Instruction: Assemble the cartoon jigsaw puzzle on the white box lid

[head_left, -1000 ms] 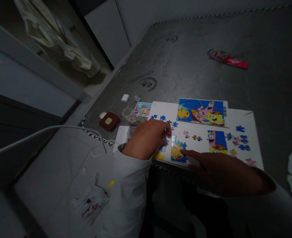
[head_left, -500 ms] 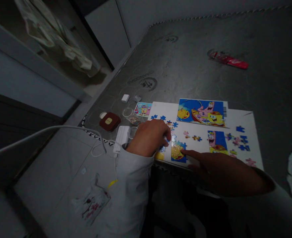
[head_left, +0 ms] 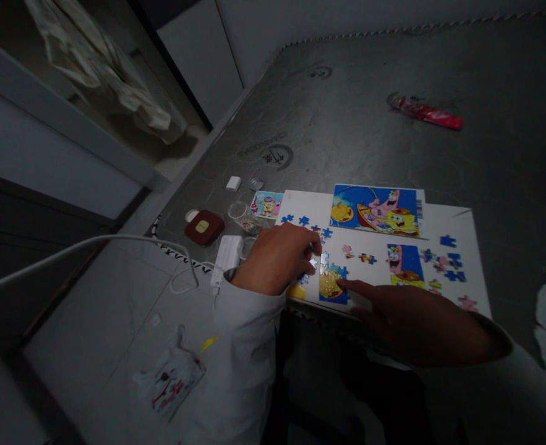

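Observation:
My left hand (head_left: 284, 256) is curled over the left part of a white board, its thumb and fingers pinched at a pale blue jigsaw piece (head_left: 313, 262). Just right of it lies a joined block of jigsaw pieces (head_left: 331, 284) with a yellow round picture on blue. My right hand (head_left: 388, 309) reaches in from the right, index finger stretched out and its tip on that block's right edge. A second joined block (head_left: 405, 266) with a pink cartoon figure lies farther right. Loose blue pieces (head_left: 304, 220) sit beyond my left hand, partly hidden by it.
A picture card (head_left: 377, 210) rests on the far part of the white board (head_left: 458, 232). Left of the board are a clear cup (head_left: 245, 216), a brown case (head_left: 204, 227), a white power strip (head_left: 229, 253) and a cable. A red plastic packet (head_left: 433, 115) lies farther back.
My left fingers have shifted slightly, showing more of the pale blue piece. My right hand keeps its index finger on the joined block. The view has moved very little.

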The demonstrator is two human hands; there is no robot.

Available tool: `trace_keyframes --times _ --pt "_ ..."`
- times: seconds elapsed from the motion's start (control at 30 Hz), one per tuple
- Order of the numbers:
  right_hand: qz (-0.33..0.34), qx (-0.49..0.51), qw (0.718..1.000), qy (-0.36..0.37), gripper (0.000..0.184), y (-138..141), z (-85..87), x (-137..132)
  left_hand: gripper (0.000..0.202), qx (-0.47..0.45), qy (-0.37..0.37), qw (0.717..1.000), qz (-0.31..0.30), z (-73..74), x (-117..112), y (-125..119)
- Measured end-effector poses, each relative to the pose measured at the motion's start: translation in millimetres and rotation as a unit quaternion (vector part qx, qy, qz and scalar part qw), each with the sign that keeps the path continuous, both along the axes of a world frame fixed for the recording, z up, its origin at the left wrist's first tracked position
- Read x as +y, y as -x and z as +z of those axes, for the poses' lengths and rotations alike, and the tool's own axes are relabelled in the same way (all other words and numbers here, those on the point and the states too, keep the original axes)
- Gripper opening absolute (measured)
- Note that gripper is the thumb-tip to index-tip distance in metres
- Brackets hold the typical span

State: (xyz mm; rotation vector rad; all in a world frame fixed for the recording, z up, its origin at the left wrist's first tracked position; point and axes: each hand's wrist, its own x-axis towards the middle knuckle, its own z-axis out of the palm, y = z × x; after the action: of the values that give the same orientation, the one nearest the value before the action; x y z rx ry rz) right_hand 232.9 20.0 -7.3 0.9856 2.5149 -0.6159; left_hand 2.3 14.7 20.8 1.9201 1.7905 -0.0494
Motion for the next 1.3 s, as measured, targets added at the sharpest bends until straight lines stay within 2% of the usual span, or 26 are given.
trace_keyframes --times 0.07,0.23,0.53,0.73,0.8,1.0,1.17,1.3 --pt "-0.003 0.006 1.0 -0.003 0.054 -1 0.3 0 0.031 0.011 -0.003 1.0 0.005 -0.7 1 1" --pt "-0.005 -0.008 1.0 0.001 0.054 2 4.5 1 0.02 0.012 0.016 0.999 0.027 1.0 4 -1" --pt "-0.002 -0.013 1.0 -0.013 0.052 2 -0.6 0 0.015 0.0 0.002 1.0 -0.003 -1.7 2 0" --pt "-0.001 -0.025 1.0 0.006 0.054 4 2.9 1 0.022 -0.067 -0.019 0.997 -0.034 -1.6 2 2" --pt "-0.002 -0.03 1.0 0.007 0.053 3 3.2 1 0.018 -0.102 -0.039 0.993 -0.038 -1.5 2 1" --pt "0.004 -0.016 1.0 -0.008 0.053 2 1.2 0 0.009 -0.168 -0.064 0.983 0.037 -6.6 4 -11" --pt "0.006 -0.015 1.0 -0.008 0.054 5 5.6 0 0.017 -0.156 -0.078 0.981 0.085 -14.2 8 -15" --pt "0.002 -0.009 1.0 0.001 0.054 4 5.0 0 0.015 -0.158 -0.068 0.979 0.106 -17.6 9 -15"
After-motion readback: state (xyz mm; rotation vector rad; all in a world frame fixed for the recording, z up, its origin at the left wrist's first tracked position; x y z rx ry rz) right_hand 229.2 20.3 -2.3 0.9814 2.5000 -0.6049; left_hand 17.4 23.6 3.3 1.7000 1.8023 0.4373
